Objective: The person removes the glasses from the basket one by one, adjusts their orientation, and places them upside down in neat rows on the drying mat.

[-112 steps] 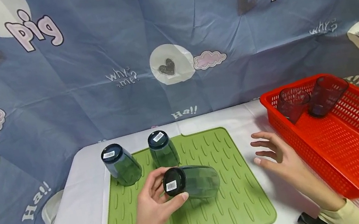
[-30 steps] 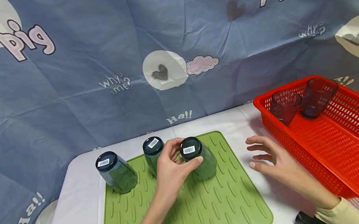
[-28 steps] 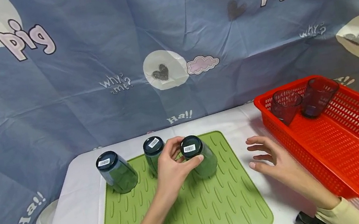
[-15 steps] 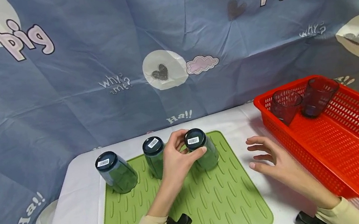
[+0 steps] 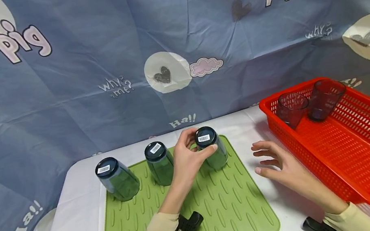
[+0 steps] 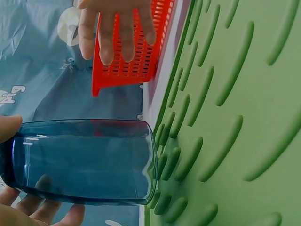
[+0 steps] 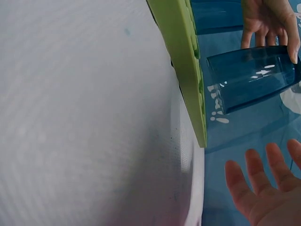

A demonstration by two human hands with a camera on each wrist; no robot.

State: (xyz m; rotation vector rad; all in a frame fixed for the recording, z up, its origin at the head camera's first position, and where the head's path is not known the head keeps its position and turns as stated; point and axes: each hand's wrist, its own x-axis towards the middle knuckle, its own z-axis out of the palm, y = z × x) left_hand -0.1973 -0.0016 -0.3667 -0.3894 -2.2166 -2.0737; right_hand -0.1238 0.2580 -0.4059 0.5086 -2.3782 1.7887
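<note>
Fingers (image 5: pixel 189 138) of my left hand (image 5: pixel 187 160) curl around the base of a dark teal see-through cup (image 5: pixel 212 148), upside down, barcode sticker on its bottom, mouth on the green ridged mat (image 5: pixel 224 211). Right hand (image 5: pixel 283 164) hovers with fingers spread beside the mat.

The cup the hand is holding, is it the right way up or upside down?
Upside down. The blue cup stands mouth-down on the green mat, its barcoded base facing up, with the left hand gripping it near the base.

Upturned blue cup (image 5: pixel 212 152) on green mat (image 5: pixel 224 211)
</note>
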